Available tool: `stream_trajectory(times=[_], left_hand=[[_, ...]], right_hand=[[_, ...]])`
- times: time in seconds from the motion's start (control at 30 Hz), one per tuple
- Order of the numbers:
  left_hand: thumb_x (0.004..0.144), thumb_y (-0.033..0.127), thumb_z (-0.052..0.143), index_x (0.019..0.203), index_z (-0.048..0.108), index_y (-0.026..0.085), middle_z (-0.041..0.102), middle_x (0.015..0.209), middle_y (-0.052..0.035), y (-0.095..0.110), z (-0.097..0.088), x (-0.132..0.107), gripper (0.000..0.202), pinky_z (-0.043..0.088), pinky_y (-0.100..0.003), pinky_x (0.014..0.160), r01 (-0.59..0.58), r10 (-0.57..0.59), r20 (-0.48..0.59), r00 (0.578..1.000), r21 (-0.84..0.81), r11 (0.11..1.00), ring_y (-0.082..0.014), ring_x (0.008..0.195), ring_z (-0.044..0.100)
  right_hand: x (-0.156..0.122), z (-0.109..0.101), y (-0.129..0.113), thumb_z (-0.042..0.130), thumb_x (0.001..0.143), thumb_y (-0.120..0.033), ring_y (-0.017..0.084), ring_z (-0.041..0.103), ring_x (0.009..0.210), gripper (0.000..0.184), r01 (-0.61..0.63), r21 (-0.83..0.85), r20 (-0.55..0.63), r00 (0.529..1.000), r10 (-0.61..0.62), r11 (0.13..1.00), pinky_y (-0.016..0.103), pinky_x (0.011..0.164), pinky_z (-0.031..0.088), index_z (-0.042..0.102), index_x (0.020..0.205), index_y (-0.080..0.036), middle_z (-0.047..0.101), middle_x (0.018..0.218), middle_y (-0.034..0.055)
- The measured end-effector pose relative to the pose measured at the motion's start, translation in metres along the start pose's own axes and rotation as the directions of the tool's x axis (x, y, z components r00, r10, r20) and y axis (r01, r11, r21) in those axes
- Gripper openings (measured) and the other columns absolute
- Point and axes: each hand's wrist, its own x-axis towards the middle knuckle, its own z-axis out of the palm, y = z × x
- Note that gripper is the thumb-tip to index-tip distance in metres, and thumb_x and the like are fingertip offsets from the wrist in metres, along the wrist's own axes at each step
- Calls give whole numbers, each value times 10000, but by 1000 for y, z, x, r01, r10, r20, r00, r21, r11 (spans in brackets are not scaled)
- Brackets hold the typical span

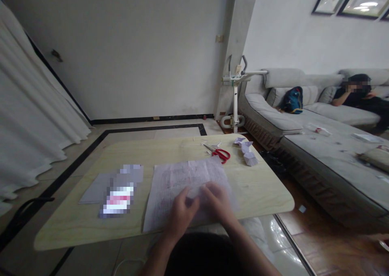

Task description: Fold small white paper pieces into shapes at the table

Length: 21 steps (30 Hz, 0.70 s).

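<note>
Low over a large printed sheet (pixel 170 182), my left hand (pixel 183 211) and my right hand (pixel 215 199) are close together. Between their fingertips is a small pale piece of paper (pixel 194 192), blurred against the sheet. Fingers of both hands are closed around its edges; its exact shape is hard to make out. The printed sheet lies flat on the wooden table (pixel 261 191), partly covered by my hands. Beyond the sheet's far right corner, red-handled scissors (pixel 223 155) lie with their blades partly spread, near white paper scraps (pixel 216 144).
Folded paper pieces (pixel 250 159) line the table's right side. At the left lie a stack of paper (pixel 92 189) and a bright, pixelated phone-like object (pixel 118 199). A grey sofa (pixel 328 154) with a backpack (pixel 293 100) and a seated person (pixel 358 95) stands right.
</note>
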Motion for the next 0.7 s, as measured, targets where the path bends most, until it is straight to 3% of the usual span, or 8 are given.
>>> stream_trajectory(times=[0.27, 0.43, 0.7], left_hand=[[736, 411, 663, 981, 673, 157, 725, 854, -77, 1, 1, 0, 353, 537, -346, 710, 2, -4, -29, 1000, -56, 998, -260, 791, 675], [759, 421, 638, 993, 643, 133, 674, 679, -30, -1, 2, -1, 371, 512, -307, 598, 51, -52, -9, 999, -62, 997, -222, 643, 641], [750, 373, 660, 865, 639, 155, 679, 701, -15, 9, -6, 0, 247, 486, -245, 573, 77, -70, 33, 997, -294, 953, -186, 647, 634]], right_hand=[[-1, 1, 0, 572, 817, -397, 139, 483, 593, 265, 5, -6, 5, 1000, -5, 1000, 242, 571, 399, 572, 664, -180, 518, 607, -18], [-1, 2, 1, 589, 800, -361, 143, 512, 613, 216, 30, 0, -32, 999, -30, 1000, 243, 588, 421, 602, 697, -173, 566, 633, -6], [-1, 2, -1, 597, 784, -322, 136, 508, 579, 189, 10, -2, -31, 999, -10, 1000, 238, 548, 420, 584, 661, -179, 546, 598, -16]])
